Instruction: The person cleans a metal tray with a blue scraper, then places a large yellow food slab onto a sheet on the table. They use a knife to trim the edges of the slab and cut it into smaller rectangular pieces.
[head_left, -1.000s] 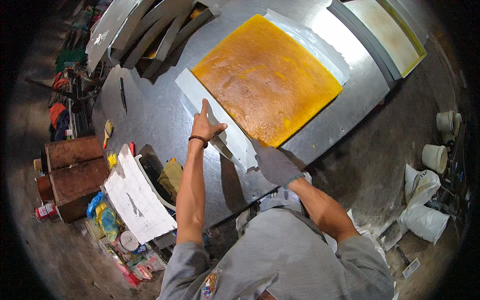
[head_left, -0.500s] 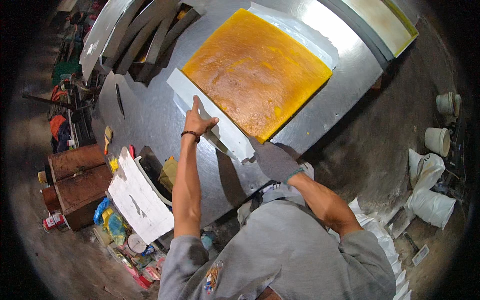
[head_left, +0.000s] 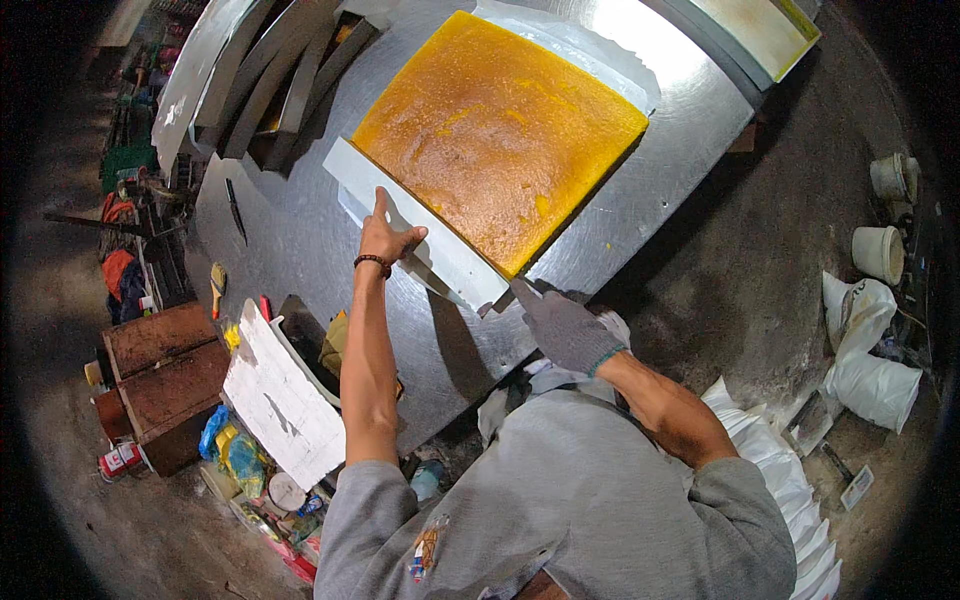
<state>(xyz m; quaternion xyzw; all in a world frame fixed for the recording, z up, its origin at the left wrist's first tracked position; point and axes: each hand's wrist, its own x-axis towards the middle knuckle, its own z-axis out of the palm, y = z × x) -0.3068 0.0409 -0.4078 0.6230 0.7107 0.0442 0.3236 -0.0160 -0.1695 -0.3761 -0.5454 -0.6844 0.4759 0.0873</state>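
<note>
A square orange-yellow slab (head_left: 500, 140), glossy and browned on top like a baked cake, lies on a metal table. Along its near-left edge runs a long pale strip (head_left: 420, 215), with a thin flap curling beneath. My bare left hand (head_left: 386, 240), with a beaded bracelet, rests on the strip, index finger and thumb stretched apart; its other fingers are partly hidden. My right hand (head_left: 570, 325), in a grey knit glove, is by the slab's nearest corner and the strip's end, index finger stretched out. Its lower fingers are hidden, and I see nothing held.
Metal frame pieces (head_left: 270, 100) stand at the table's far left. A pen-like dark tool (head_left: 236, 210) and a brush (head_left: 217, 285) lie nearer. A pale board (head_left: 285, 400) sits beside brown boxes (head_left: 165, 375). Far right is a tray (head_left: 760, 35); white sacks (head_left: 870, 350) lie right.
My right hand has drawn back slightly to the right and down from the corner, its index finger now showing. My left hand keeps its place on the strip. The whole view has shifted slightly.
</note>
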